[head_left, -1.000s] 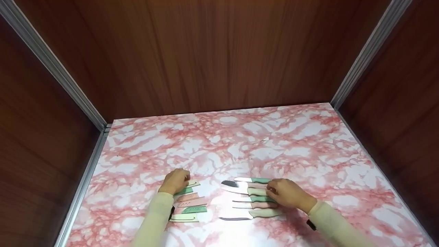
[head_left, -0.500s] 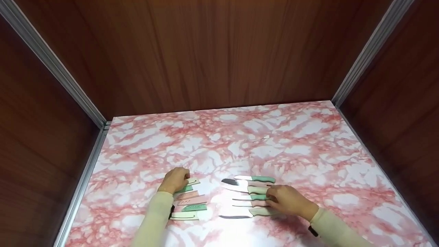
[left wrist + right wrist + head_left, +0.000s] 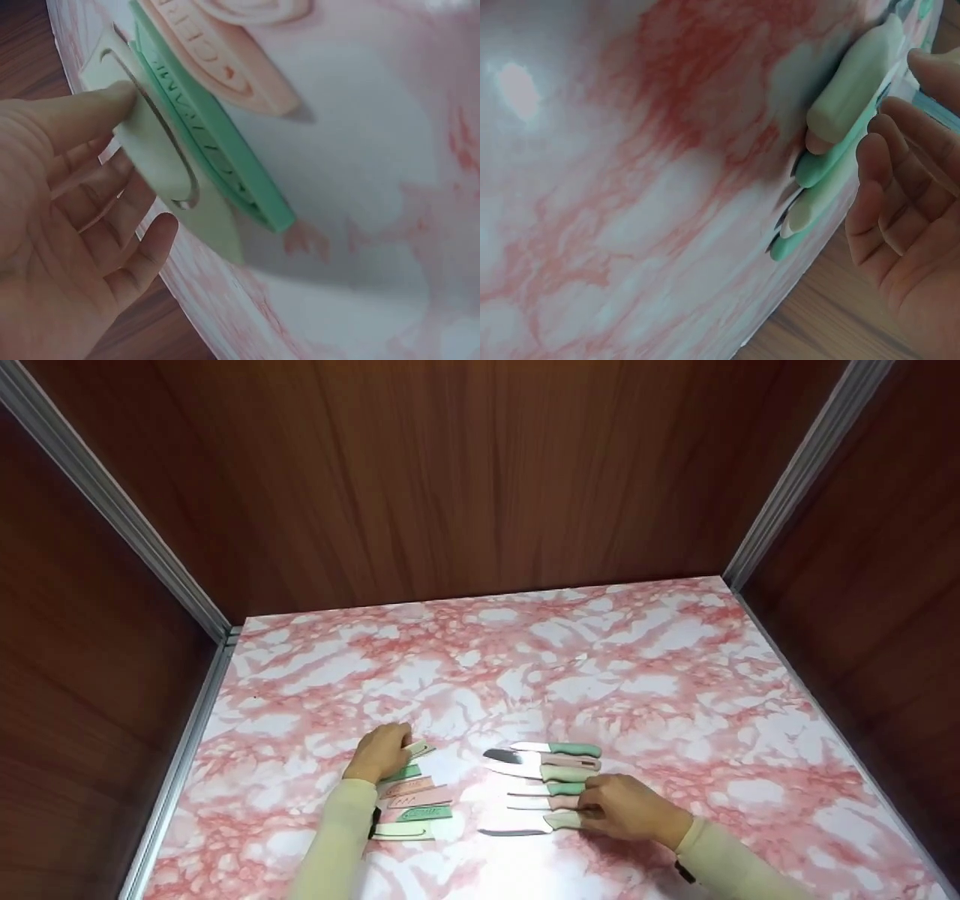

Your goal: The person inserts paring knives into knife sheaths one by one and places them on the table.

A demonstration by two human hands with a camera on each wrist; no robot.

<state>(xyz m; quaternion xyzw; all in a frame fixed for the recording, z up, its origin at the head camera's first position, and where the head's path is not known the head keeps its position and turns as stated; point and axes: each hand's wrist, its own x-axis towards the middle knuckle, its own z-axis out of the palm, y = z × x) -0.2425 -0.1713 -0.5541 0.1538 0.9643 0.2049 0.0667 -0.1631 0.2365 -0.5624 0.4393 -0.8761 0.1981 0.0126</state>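
Observation:
My left hand (image 3: 379, 753) pinches a pale green knife sheath (image 3: 154, 146) at the far end of a row of sheaths. In the left wrist view its thumb lies on top and the fingers are underneath; the sheath is tilted. Close beside it lies a green sheath (image 3: 217, 142), then a peach sheath (image 3: 247, 79). My right hand (image 3: 634, 808) is over the handle ends of a row of knives, its fingers loosely bent. The nearest knife has a pale green handle (image 3: 562, 820); in the right wrist view the fingertips are beside the handles, gripping none.
Other knives lie parallel, blades leftward, including a far green-handled knife (image 3: 574, 749) and a pink-handled one with a dark, wide blade (image 3: 502, 756). A near pale green sheath (image 3: 403, 830) ends the left row. Wood panels (image 3: 480, 480) enclose the pink marbled table (image 3: 465, 660).
My right hand has moved toward me along the handles, uncovering the farther ones. My left hand stays nearly in place, and the pale green sheath in it has tilted.

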